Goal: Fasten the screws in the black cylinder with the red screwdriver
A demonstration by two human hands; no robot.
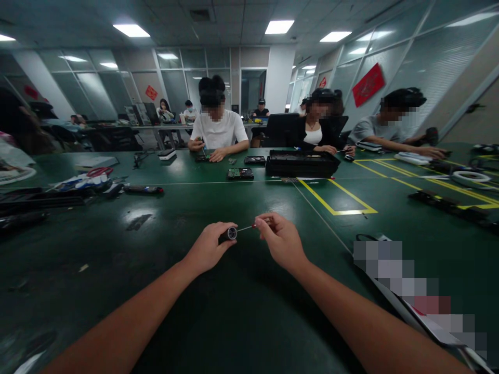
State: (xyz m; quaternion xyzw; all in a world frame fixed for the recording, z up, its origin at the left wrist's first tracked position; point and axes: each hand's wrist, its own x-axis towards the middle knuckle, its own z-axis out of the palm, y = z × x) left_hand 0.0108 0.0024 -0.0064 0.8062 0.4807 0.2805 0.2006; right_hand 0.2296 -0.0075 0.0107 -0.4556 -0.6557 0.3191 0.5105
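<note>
Over the middle of the green table, my left hand [206,248] is closed round a short dark cylinder [232,234]. Its round end has a pale rim and faces me and slightly right. Between the thumb and fingers of my right hand [283,243] is a thin screwdriver [245,228]. Its metal shaft points left, with the tip at or close to the cylinder's rim; whether they touch I cannot tell. A bit of red shows at my right fingertips, while the rest of the handle is hidden by the hand.
Dark tools and parts, with red-handled scissors [100,172], lie at left. Ahead are a black bin [302,164] and a green circuit board [239,173]. Yellow tape [354,212] marks the right side, near a pixelated item [405,285]. Several people sit across the table.
</note>
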